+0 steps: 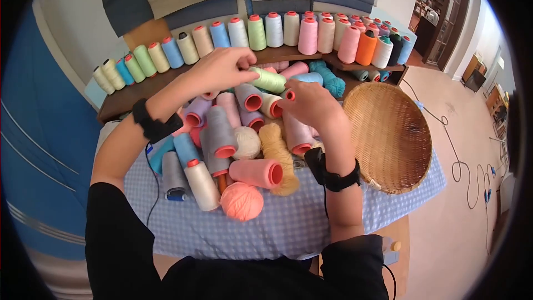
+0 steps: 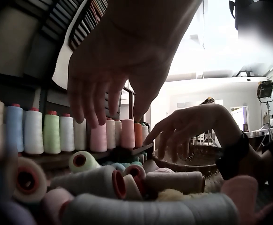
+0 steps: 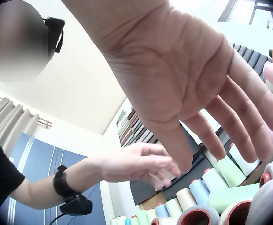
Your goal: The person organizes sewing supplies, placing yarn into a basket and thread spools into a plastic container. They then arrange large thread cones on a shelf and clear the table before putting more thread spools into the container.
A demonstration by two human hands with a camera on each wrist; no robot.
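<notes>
My left hand (image 1: 222,69) hovers over the back of a heap of yarn cones, its fingers loosely bent and holding nothing. A light green thread cone (image 1: 269,79) lies on its side between my two hands; in the left wrist view this green cone (image 2: 82,161) sits below the left fingertips. My right hand (image 1: 311,103) is over the right side of the heap, fingers spread and hanging down. In the right wrist view its palm (image 3: 183,79) is bare. Under and in front of the hands lie a grey cone (image 1: 221,130), a cream yarn ball (image 1: 246,143) and a yellow skein (image 1: 276,155).
A round wicker basket (image 1: 388,139) stands to the right on the checked cloth (image 1: 222,239). Behind the heap, a row of upright cones (image 1: 256,33) lines a dark wooden shelf (image 1: 283,54). A coral yarn ball (image 1: 242,201) and a salmon cone (image 1: 255,173) lie in front.
</notes>
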